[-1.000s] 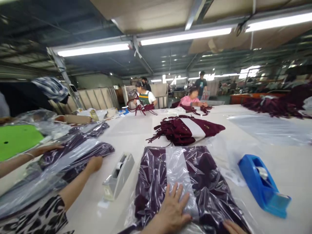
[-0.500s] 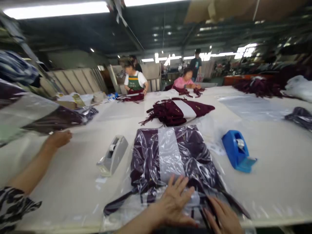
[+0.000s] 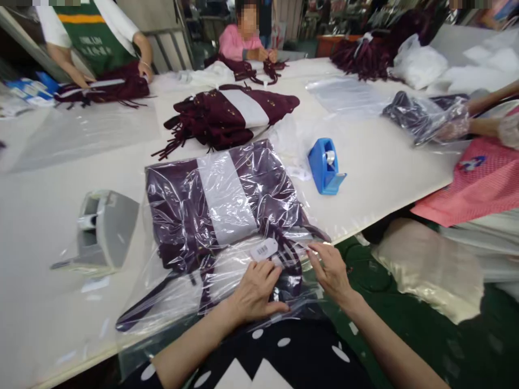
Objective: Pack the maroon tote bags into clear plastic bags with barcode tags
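Observation:
A maroon and white folded garment (image 3: 214,200) lies inside a clear plastic bag (image 3: 174,292) on the white table (image 3: 373,167), its open end hanging over the near edge. My left hand (image 3: 253,292) rests on the bag's near end, fingers curled down beside a white barcode tag (image 3: 263,249). My right hand (image 3: 330,270) touches the bag's right near corner with its fingers bent on the plastic. Dark tassels show through the bag under both hands.
A grey tape dispenser (image 3: 103,229) stands left of the bag, a blue one (image 3: 324,165) to its right. An unbagged maroon garment (image 3: 227,116) lies behind. Other people work at the far side (image 3: 247,40) and a co-worker's arm (image 3: 486,116) holds a bagged garment at right.
The view has swung down and right. The bag's open end now hangs over the table edge, and both my hands have moved down to it. The neighbour's arms on the left are out of view.

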{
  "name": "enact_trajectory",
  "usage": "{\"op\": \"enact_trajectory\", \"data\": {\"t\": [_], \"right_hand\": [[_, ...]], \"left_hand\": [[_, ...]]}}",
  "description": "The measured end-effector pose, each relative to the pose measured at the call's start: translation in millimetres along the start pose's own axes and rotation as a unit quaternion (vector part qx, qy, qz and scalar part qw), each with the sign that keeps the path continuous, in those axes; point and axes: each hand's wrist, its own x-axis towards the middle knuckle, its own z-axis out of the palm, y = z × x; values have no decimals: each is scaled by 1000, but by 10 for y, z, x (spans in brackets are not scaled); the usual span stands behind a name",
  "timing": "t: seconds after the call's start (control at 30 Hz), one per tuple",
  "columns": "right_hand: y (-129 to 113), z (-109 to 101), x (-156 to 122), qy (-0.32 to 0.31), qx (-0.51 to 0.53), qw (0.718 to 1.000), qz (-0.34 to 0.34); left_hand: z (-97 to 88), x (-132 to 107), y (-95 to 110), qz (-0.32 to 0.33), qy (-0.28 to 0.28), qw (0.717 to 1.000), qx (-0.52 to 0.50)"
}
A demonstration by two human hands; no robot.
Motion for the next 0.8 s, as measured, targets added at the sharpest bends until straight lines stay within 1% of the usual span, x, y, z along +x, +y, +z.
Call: {"op": "enact_trajectory", "data": {"t": [0.03, 0.1, 0.17, 0.2, 0.23, 0.27, 0.3, 0.37, 0.4, 0.47, 0.53, 0.6, 0.67, 0.7, 0.73, 0.77, 0.8], "right_hand": [[8, -72, -26, -20, 14, 1000, -20], [12, -230, -112, -102, 50, 990, -88], [4, -363, -237, -203, 69, 964, -161], [-3, -405, -306, -240, 65, 951, -186], [-9, -426, -372, -262, 54, 942, -204], [-14, -426, -428, -272, 41, 938, -213], [-19, -411, -467, -269, 31, 938, -216], [-31, -359, -472, -237, 24, 949, -206], [-44, -338, -430, -212, 28, 958, -193], [-101, -339, -258, -146, 43, 976, -158], [-205, -408, -2, -72, 52, 987, -132], [-350, -519, 262, 6, 45, 990, -130], [-511, -608, 450, 82, 30, 984, -154], [-585, -623, 499, 101, 30, 979, -175], [-649, -610, 515, 94, 39, 973, -209], [-696, -565, 503, 60, 56, 965, -251], [-723, -489, 471, 5, 74, 953, -294]], "left_hand": [[12, 4, 33, -3, 0, 1000, -18], [32, 9, 91, -6, 0, 999, -51], [52, 11, 128, -9, -3, 997, -77], [64, 11, 139, -12, -5, 996, -89], [76, 11, 147, -14, -8, 995, -99], [88, 13, 156, -15, -10, 994, -106], [98, 17, 167, -16, -11, 994, -112], [97, 36, 205, -19, -8, 992, -122], [80, 52, 232, -20, -7, 992, -126], [-6, 101, 289, -25, -7, 992, -123], [-167, 173, 321, -30, -6, 996, -85], [-399, 264, 298, -31, 14, 999, -10], [-680, 366, 219, -37, 69, 994, 71], [-826, 418, 168, -42, 102, 988, 105], [-968, 470, 117, -43, 128, 982, 131], [-1101, 521, 72, -40, 148, 976, 154], [-1220, 571, 35, -32, 161, 971, 174]]}}
